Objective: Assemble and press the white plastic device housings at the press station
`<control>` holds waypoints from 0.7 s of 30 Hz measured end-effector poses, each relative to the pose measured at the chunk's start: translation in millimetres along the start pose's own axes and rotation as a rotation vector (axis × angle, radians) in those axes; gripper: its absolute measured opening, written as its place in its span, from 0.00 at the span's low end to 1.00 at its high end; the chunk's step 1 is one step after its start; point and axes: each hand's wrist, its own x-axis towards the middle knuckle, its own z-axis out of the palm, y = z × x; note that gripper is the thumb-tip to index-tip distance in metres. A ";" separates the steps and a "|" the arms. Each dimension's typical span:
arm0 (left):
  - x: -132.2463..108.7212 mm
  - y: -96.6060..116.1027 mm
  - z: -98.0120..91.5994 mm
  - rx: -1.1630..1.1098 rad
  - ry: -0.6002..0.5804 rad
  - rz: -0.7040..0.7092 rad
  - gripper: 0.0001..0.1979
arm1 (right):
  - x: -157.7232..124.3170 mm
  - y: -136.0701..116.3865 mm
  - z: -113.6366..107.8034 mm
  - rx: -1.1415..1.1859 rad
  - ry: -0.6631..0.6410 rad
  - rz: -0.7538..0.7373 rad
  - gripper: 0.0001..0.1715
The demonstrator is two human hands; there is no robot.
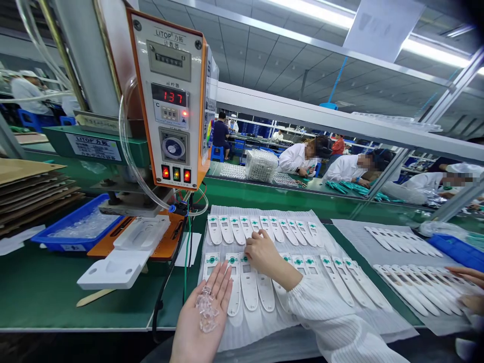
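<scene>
My left hand lies palm up with its fingers stretched out, holding a small heap of clear plastic pieces. Over the rows of white plastic casings my right hand reaches in, fingers bent and pinched near the top row; what they hold, if anything, is hidden. Each long casing has a small window and green parts near its broad end. Two rows lie on a white foam sheet, the upper row partly behind my right hand.
On the left stands a press with an orange-edged control box and a white fixture. Behind it, a blue tray holds clear pieces. At right, a co-worker's hand is beside more casings. Several people work beyond.
</scene>
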 end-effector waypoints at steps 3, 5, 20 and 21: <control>-1.0 0.9 -0.3 0.001 0.006 0.002 0.26 | -5.1 2.0 0.6 0.006 0.022 -0.007 0.12; -0.8 0.8 -1.2 0.001 -0.002 0.000 0.26 | -9.2 2.0 2.0 0.010 0.040 -0.016 0.11; 1.2 -5.5 -3.3 0.018 -0.011 -0.010 0.26 | -46.3 -36.7 16.1 0.051 0.211 0.143 0.19; 1.3 -5.9 -3.4 0.021 -0.014 -0.013 0.26 | -46.7 -38.4 18.0 0.055 0.212 0.146 0.19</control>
